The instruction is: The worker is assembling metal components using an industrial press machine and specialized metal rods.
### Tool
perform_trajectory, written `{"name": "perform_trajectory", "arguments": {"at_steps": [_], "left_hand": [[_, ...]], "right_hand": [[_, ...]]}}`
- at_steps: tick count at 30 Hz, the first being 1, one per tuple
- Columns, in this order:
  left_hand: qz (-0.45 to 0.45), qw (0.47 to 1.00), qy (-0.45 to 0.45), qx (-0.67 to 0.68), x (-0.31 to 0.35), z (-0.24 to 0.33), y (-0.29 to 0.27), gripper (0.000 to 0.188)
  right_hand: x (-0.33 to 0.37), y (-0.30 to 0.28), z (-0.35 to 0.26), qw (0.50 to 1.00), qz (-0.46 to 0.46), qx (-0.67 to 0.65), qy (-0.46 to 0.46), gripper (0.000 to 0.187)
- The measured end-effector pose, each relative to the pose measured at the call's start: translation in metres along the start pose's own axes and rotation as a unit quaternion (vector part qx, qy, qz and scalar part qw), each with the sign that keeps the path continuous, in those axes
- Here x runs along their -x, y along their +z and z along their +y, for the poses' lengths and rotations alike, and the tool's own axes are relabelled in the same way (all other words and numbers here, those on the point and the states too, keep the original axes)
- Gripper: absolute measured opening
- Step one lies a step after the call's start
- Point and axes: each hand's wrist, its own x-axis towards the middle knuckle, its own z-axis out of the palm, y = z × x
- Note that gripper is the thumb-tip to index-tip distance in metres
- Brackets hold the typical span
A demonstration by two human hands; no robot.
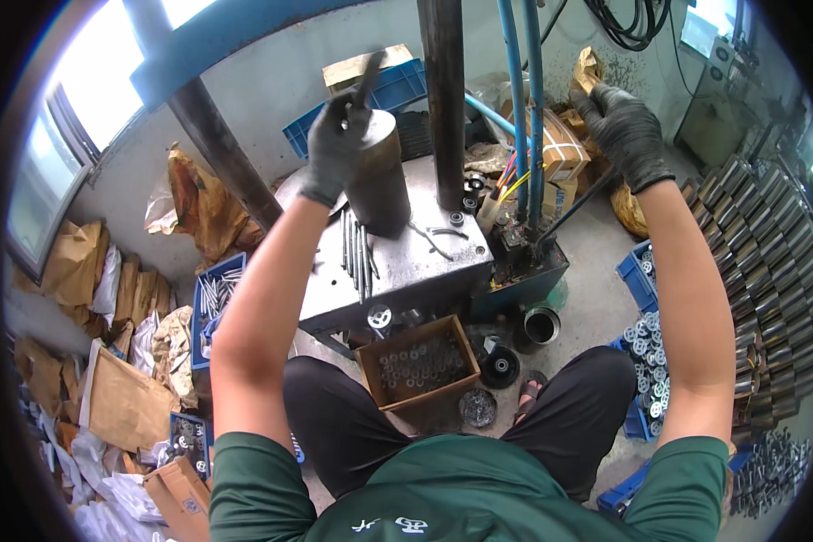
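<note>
My left hand [336, 144], in a dark glove, is raised beside a thick metal cylinder [378, 185] on the press table [415, 275]. Its fingers are bent, and a slim dark piece [369, 81] sticks up from them, blurred. Out to the right, my gloved right hand [625, 131] is curled over the upper end of a black lever [580, 206]. The fingers' underside is hidden. Several thin metal rods [357, 256] lie by the cylinder's foot, and a small curved metal piece [447, 232] lies to their right.
A cardboard box [368, 379] of small round parts stands between my knees. Blue crates of wheel-like parts [649, 348] and stacked metal tubes [768, 271] line the right. Brown paper and a crate of rods [217, 294] are left. Dark press columns [445, 108] and blue hoses [535, 135] rise ahead.
</note>
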Motion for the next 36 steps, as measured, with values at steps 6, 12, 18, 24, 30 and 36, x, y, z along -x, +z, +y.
{"name": "perform_trajectory", "arguments": {"at_steps": [6, 12, 18, 24, 30, 36], "left_hand": [[-0.049, 0.985, 0.042, 0.162, 0.140, 0.064, 0.035, 0.031], [-0.052, 0.897, -0.383, 0.215, 0.279, 0.030, 0.032, 0.042], [0.009, 0.733, -0.636, 0.242, 0.288, 0.007, 0.027, 0.029], [0.056, 0.659, -0.671, 0.336, 0.272, -0.002, 0.025, 0.024], [0.015, 0.662, -0.697, 0.277, 0.288, 0.020, 0.025, 0.039], [-0.230, 0.881, -0.411, 0.048, 0.302, 0.050, -0.003, 0.029]], "right_hand": [[0.019, -0.006, 0.005, 0.999, 0.021, -0.014, -0.021, 0.041], [0.080, -0.035, 0.002, 0.989, 0.059, -0.053, -0.127, 0.022], [0.179, -0.074, -0.033, 0.958, -0.057, -0.051, -0.275, 0.021], [0.212, -0.048, -0.073, 0.910, -0.121, -0.198, -0.345, 0.032], [0.221, 0.056, -0.061, 0.909, -0.207, -0.246, -0.265, 0.016], [0.255, 0.111, -0.035, 0.809, -0.481, -0.304, -0.146, 0.017]]}}
